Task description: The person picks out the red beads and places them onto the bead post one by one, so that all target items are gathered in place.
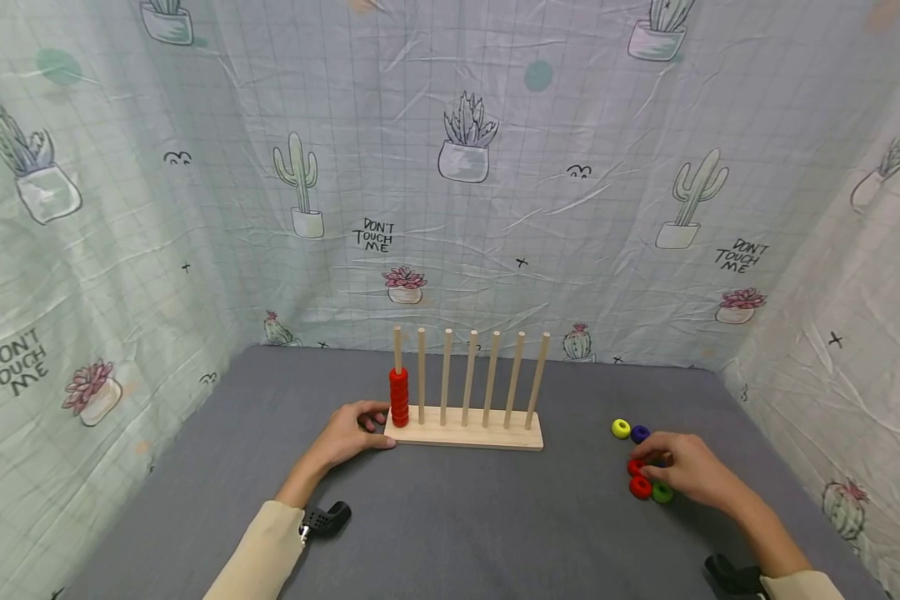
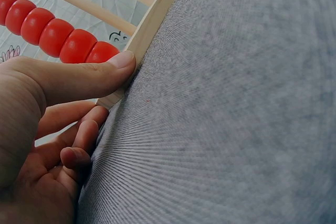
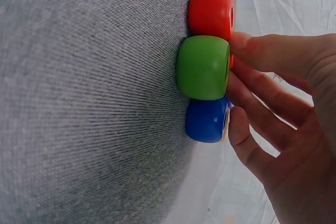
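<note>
A wooden peg stand (image 1: 465,428) has several upright pegs, and red beads (image 1: 399,398) are stacked on its leftmost one. My left hand (image 1: 351,433) grips the left end of its base, the thumb against the front edge in the left wrist view. Over at the right, my right hand (image 1: 686,471) pinches a red bead (image 1: 635,467) between thumb and fingers; in the right wrist view that bead is mostly hidden. Right beside the fingers lie another red bead (image 1: 640,487), a green bead (image 1: 662,493) and a blue bead (image 3: 206,120), largely covered by the hand in the head view.
Just beyond the right hand sit a yellow bead (image 1: 621,429) and a dark blue bead (image 1: 640,433). Grey cloth (image 1: 487,525) covers the table. A cactus-print curtain (image 1: 532,208) hangs behind and along both sides.
</note>
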The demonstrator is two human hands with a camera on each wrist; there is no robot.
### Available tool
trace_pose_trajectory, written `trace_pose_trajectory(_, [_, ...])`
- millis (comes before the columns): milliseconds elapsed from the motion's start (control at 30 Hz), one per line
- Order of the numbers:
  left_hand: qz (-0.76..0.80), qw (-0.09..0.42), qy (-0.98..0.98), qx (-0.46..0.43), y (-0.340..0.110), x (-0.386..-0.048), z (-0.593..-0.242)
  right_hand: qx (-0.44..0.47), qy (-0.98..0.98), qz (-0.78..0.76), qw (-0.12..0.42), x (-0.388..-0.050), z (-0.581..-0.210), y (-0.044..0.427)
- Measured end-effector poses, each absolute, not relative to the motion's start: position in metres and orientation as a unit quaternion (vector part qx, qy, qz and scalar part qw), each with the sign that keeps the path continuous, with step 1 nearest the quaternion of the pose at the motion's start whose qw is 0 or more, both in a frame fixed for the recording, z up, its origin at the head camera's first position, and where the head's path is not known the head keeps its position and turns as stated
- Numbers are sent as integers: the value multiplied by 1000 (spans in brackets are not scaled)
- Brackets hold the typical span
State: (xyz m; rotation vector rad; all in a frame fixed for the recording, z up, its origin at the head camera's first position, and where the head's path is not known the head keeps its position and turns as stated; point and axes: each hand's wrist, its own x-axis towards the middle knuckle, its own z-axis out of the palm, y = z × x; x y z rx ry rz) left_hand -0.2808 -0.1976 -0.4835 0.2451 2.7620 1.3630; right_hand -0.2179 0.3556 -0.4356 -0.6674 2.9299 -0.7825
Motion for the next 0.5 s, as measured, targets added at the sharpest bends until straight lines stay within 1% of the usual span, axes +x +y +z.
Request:
trace_pose_trajectory(233, [440,25,894,82,-199,-280,-484,-218,947,-234,18,-221,-433,353])
trace_pose_trajectory(500, [441,27,894,80,-198,-281,-483,-195,951,-234,57,-223,-430,351])
